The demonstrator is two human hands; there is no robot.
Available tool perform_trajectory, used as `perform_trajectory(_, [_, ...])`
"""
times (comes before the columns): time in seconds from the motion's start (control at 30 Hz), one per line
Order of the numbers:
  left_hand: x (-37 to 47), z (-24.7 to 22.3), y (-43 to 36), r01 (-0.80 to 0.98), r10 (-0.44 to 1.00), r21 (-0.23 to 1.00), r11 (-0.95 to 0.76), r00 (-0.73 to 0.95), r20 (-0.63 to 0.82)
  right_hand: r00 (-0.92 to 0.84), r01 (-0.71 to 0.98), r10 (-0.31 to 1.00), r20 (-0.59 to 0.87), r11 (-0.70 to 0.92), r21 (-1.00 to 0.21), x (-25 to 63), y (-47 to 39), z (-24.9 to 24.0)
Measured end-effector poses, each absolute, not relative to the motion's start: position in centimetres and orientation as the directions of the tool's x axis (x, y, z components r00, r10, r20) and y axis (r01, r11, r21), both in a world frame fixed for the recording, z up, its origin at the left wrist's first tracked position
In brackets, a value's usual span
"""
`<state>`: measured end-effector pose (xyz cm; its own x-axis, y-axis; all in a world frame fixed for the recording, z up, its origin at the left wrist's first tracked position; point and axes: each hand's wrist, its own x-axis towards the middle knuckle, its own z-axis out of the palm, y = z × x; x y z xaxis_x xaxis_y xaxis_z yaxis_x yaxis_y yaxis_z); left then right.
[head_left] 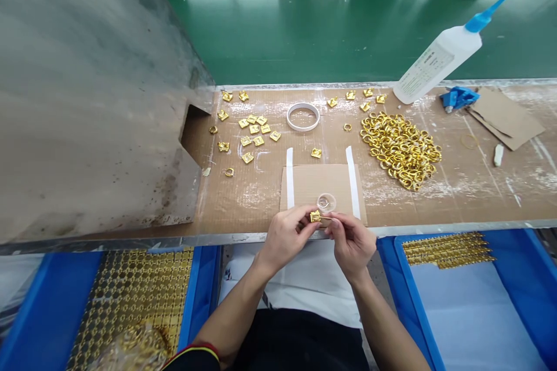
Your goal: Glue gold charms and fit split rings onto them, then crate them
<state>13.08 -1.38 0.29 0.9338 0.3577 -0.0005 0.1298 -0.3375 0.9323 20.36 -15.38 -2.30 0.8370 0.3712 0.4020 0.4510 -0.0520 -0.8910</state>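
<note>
The left hand (284,236) pinches a gold piece (315,217); the right hand (354,243) grasps a thin stick (326,218) at three o'clock. Excess pressure could dislodge the piece.

1. held square piece (315,217): bright, shiny gold.
2. heap of rings (402,151): yellow-gold with pale glints.
3. bench (270,191): brown, streaked with white smears.
4. cardboard pad (319,182): plain tan under white tape strips (290,177).
5. bottle (429,66): translucent white with a blue nozzle (478,21).
6. panel (282,35): solid green.
7. bins (203,290): blue; gold sheet (130,281): repeating grid of small motifs.
8. metal box (87,87): grey, brown specks.
9. sleeve (195,359): black, edged in red and yellow.
</note>
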Motion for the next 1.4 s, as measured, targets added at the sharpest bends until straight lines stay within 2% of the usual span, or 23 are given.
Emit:
perform_trajectory(0.63, [12.97,0.13,-1.25,0.12,0.343,0.93,-0.348,0.939,0.007,0.837,0.433,0.386,0.389,-0.031,-0.901,20.5,-15.51,-2.21])
perform_trajectory(1.13, [12.85,0.05,-1.18,0.115,0.33,0.927,-0.356,0.944,0.01,0.839,0.432,0.4,0.368,-0.08,-0.898,20.51,-15.75,-2.29])
perform_trajectory(1.4, [12.99,0.21,-1.24,0.105,0.324,0.928,-0.358,0.946,0.018,0.83,0.432,0.401,0.387,-0.025,-0.901,20.54,-15.86,-2.47])
